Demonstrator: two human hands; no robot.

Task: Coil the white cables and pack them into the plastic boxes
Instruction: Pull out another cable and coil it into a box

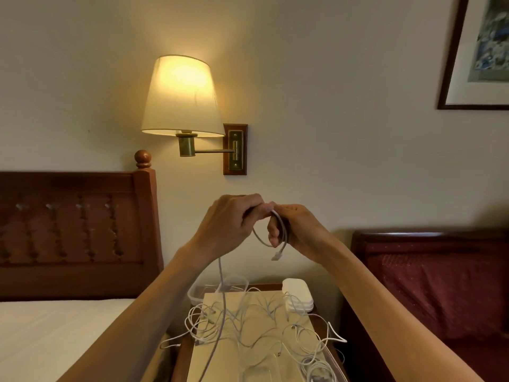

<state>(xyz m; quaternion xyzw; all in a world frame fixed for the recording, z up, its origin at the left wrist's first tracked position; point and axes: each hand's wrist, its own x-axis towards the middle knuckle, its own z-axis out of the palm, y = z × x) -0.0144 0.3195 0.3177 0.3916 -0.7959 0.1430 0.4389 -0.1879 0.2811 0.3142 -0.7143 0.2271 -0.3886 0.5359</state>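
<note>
Both hands are raised in front of the wall, above the nightstand. My left hand [230, 220] pinches a white cable [282, 228] near its top, and my right hand [296, 226] holds the small loop of that cable, whose plug end dangles below. The cable's long tail [221, 299] hangs down to the nightstand. Several loose white cables [256, 323] lie tangled there on a pale sheet. A clear plastic box [197, 292] stands at the back left, another clear box [332, 357] with coiled cable sits at the front right, and white lids [297, 295] are stacked at the back right.
The wooden nightstand [180, 359] sits between a bed [55, 334] with a dark wooden headboard on the left and a red upholstered seat [429, 293] on the right. A lit wall lamp [181, 97] hangs above, and a framed picture [479, 51] is at the top right.
</note>
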